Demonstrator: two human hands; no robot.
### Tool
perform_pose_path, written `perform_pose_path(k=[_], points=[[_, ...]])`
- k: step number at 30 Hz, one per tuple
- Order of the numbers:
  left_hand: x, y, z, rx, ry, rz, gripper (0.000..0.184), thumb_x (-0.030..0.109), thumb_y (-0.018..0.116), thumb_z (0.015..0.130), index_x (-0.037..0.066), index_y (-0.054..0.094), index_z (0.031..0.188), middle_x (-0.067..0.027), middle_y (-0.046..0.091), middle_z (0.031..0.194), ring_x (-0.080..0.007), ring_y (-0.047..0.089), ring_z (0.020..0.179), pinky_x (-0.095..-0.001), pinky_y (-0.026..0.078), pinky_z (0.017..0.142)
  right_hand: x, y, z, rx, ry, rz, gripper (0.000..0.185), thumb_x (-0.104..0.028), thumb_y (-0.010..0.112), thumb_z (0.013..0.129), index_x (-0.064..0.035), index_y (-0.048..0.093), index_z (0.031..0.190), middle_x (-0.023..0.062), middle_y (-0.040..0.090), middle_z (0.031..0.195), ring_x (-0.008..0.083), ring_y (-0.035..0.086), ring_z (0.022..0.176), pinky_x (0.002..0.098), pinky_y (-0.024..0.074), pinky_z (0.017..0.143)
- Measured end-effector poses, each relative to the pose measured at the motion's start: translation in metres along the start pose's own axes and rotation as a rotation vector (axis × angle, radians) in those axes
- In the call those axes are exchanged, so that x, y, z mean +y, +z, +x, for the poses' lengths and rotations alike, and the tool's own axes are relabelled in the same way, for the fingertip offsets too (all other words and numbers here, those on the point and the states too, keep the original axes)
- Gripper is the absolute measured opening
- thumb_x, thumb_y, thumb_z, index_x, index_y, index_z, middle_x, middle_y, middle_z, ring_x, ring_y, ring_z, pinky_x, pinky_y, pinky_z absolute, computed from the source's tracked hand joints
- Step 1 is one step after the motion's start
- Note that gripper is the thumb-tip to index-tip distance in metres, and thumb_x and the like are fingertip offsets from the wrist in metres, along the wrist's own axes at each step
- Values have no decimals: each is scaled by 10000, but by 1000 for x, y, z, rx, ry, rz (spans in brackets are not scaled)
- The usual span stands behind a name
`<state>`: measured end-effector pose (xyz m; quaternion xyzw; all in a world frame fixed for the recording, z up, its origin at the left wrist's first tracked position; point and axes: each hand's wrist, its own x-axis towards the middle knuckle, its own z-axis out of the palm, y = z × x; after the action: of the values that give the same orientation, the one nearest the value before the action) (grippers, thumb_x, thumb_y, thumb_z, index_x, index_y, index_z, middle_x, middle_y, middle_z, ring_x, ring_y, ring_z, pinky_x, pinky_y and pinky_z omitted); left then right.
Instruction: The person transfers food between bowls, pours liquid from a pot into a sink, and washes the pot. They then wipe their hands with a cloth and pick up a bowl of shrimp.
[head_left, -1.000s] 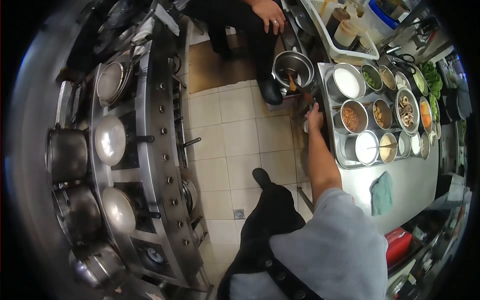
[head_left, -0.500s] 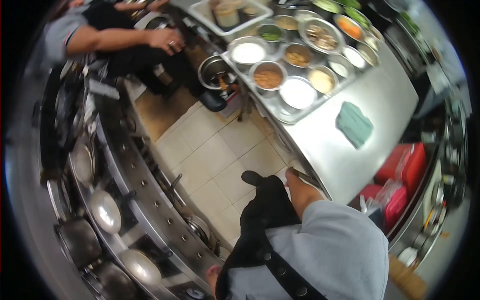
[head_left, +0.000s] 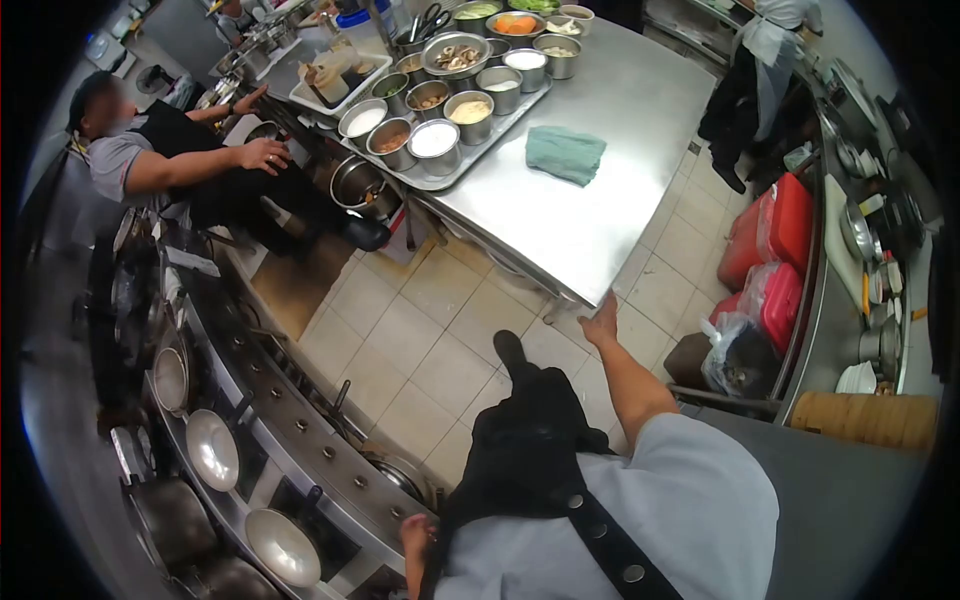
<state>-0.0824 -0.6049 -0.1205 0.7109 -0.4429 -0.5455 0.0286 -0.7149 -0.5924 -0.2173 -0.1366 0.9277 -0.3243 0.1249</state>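
- The steel table [head_left: 625, 100] stands ahead, with its near corner at the right hand.
- A metal tray [head_left: 503, 136] at the table's left side carries steel bowls. Two in its front row hold white contents, and between them a bowl [head_left: 391, 141] has reddish-brown bits.
- Behind these are a bowl of pale yellow bits [head_left: 470, 112], one of brown chunks [head_left: 428, 99] and one of chopped greens [head_left: 391, 88].
- A wider bowl of sliced mushrooms [head_left: 457, 56] sits higher; beyond it, a bowl of orange slices [head_left: 515, 25].
- A white bin [head_left: 352, 91] beside the tray contains bottles.
- A deep pot [head_left: 352, 180], low beside the table, has something orange-brown inside — too small to name.
- The right hand [head_left: 602, 322] is at the near corner, fingers parted by a modest gap, nothing seen in its grasp; I cannot tell whether they touch the metal.
- The left hand [head_left: 418, 535] is near the stove front [head_left: 330, 455], fingers loosely bent — how wide they open, and whether they hold anything, I cannot tell.
- A folded green cloth [head_left: 565, 154] lies on the table, well apart from both hands.
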Motion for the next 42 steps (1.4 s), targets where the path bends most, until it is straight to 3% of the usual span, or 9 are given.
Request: perform_pose_path(k=[2,6,9,11,14,18,23,30,42], points=[[-8,5,-1,-52,32,34,164,209,576,922,53,608,963,-47,594,697,-152,565,558,-285,465,472,9,1,25,-38,-305,162,722,-197,683,747,45,363,1348,281,444,1331,383,468,1216,409,400,1013],[-86,6,43,-122,-29,171,203,258,568,928,64,627,941,-47,616,722,-151,589,585,-296,467,491,31,28,62,-293,-285,-110,372,-228,563,815,31,608,1079,296,610,1047,443,578,1010,433,471,890],[12,21,-20,-28,-113,31,185,248,540,942,74,592,978,-52,609,737,-157,558,573,-298,456,481,21,6,27,-350,-312,-193,429,-313,557,836,35,622,1079,286,595,1118,427,558,1062,451,457,894],[21,27,-17,-70,230,71,151,227,532,948,87,572,986,-60,609,752,-174,582,593,-298,453,475,6,-31,8,-297,-75,90,473,-307,659,791,55,579,1084,261,564,1112,424,557,1029,441,450,922],[62,62,-2,-68,3,-69,135,196,550,929,75,594,969,-69,649,779,-185,635,633,-303,487,506,-7,-45,31,-183,-123,94,704,-270,771,710,39,475,1270,252,469,1298,405,486,1182,414,410,1004],[126,120,28,-186,67,48,200,203,579,921,68,586,1067,-89,689,921,-195,661,738,-297,515,568,9,-14,86,-738,-170,-89,697,-362,661,812,25,423,1341,233,426,1391,366,392,1299,417,363,1045],[260,211,13,-408,208,-48,300,220,544,949,56,559,1200,-100,667,1080,-187,658,859,-296,518,711,53,-15,55,-533,-173,67,669,-430,564,857,35,449,1325,258,520,1288,387,522,1169,413,423,979],[338,349,9,-577,305,158,524,306,536,946,16,408,1363,-84,591,1227,-191,576,1068,-361,485,834,30,-56,13,-1221,679,1192,289,-174,583,890,-49,577,1151,115,637,1074,283,636,957,451,535,764],[333,371,11,-811,134,115,222,229,610,905,30,598,1004,-53,644,831,-141,630,741,-263,500,628,5,-112,-48,-770,225,483,218,-105,498,799,0,617,948,145,640,789,207,620,593,395,480,478]])
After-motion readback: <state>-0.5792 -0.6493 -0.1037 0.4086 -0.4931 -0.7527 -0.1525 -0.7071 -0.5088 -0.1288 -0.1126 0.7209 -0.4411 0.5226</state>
